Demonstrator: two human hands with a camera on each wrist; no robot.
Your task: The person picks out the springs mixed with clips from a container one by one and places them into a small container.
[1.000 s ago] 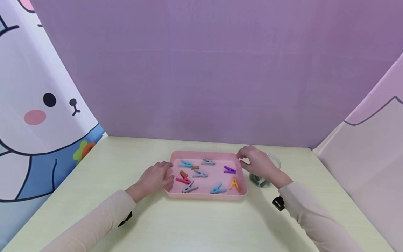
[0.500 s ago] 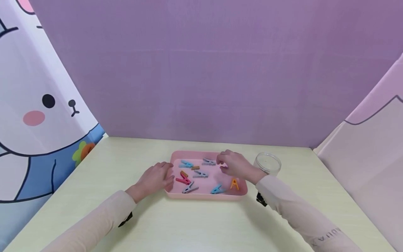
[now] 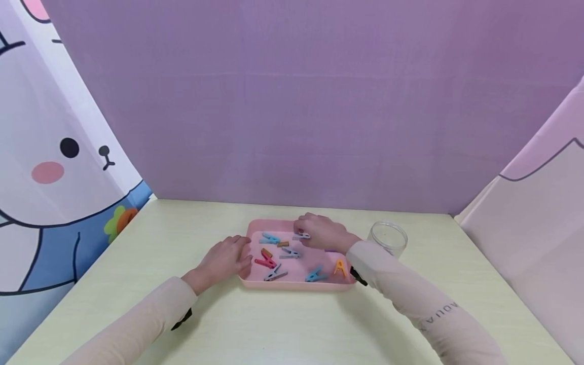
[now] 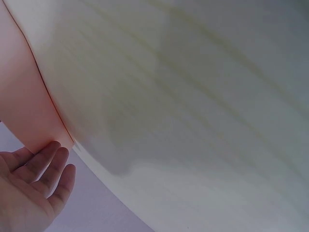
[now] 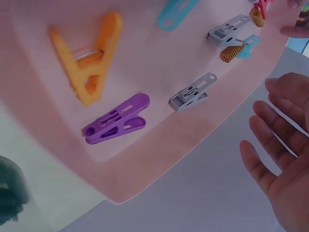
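A pink tray (image 3: pixel 296 285) holds several spring clothespins and two small brown ridged pieces. Over its back part hovers my right hand (image 3: pixel 321 233), thumb and fingers apart around a grey clothespin (image 3: pixel 300 236). In the right wrist view that grey clothespin (image 5: pixel 193 93) lies on the tray floor, with relaxed fingers (image 5: pixel 270 140) beyond the rim. My left hand (image 3: pixel 223 258) rests at the tray's left rim, fingers loosely bent; in the left wrist view, its fingertips (image 4: pixel 55 145) touch the outer wall. A purple clothespin (image 5: pixel 116 118) is mostly hidden under the right arm in the head view.
Right of the tray stands a clear jar (image 3: pixel 388 237), partly behind the right sleeve. An orange clothespin (image 3: pixel 339 267), a blue one (image 3: pixel 316 274) and a red one (image 3: pixel 266 260) lie in the tray. A purple backdrop (image 3: pixel 292 111) borders the table's far side.
My right hand has moved left from near the jar, across the purple clothespin, to the grey clothespin at the back. My left hand has stayed at the tray rim.
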